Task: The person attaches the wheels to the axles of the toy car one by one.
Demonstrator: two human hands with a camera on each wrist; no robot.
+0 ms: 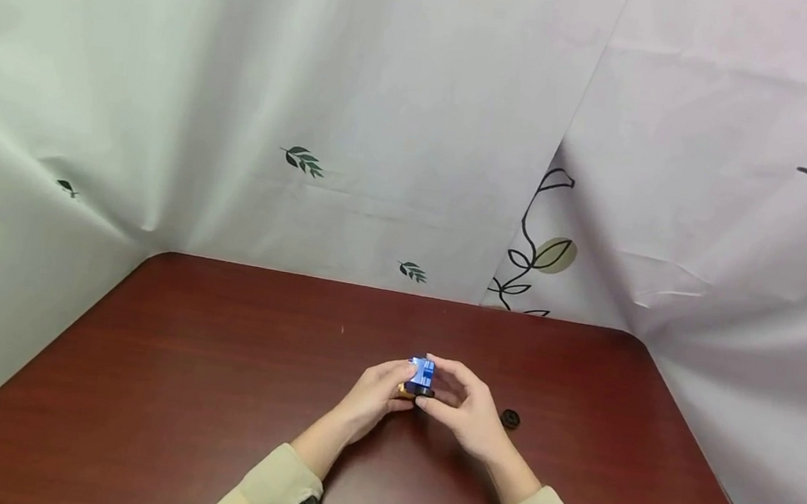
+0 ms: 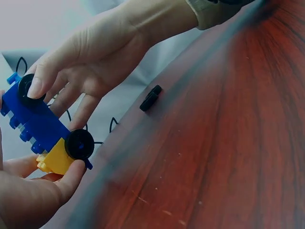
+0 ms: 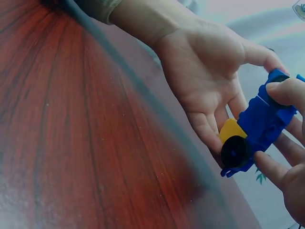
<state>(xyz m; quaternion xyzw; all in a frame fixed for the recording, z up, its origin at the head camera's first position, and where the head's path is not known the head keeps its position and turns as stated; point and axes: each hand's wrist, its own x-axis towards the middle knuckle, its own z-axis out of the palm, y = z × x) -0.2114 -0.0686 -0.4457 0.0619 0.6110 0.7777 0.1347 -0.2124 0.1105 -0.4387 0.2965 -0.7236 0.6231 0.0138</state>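
Observation:
Between both hands a toy car built of blocks (image 1: 422,370) is held above the table. Its body is blue, with a yellow block (image 2: 56,157) at one end. One side carries two black wheels (image 2: 79,144), seen in the left wrist view; a black wheel (image 3: 235,151) also shows near the yellow block in the right wrist view. My left hand (image 1: 372,395) grips the car from the left, fingers and thumb around it. From the other side my right hand (image 1: 469,410) pinches it, thumb on a wheel in the left wrist view. Fingers partly hide the body.
Loose black wheels (image 1: 510,419) lie on the table just right of my right hand; in the left wrist view two black pieces (image 2: 151,98) overlap. The reddish-brown table (image 1: 208,363) meets a white printed curtain (image 1: 390,116) at the back and sides.

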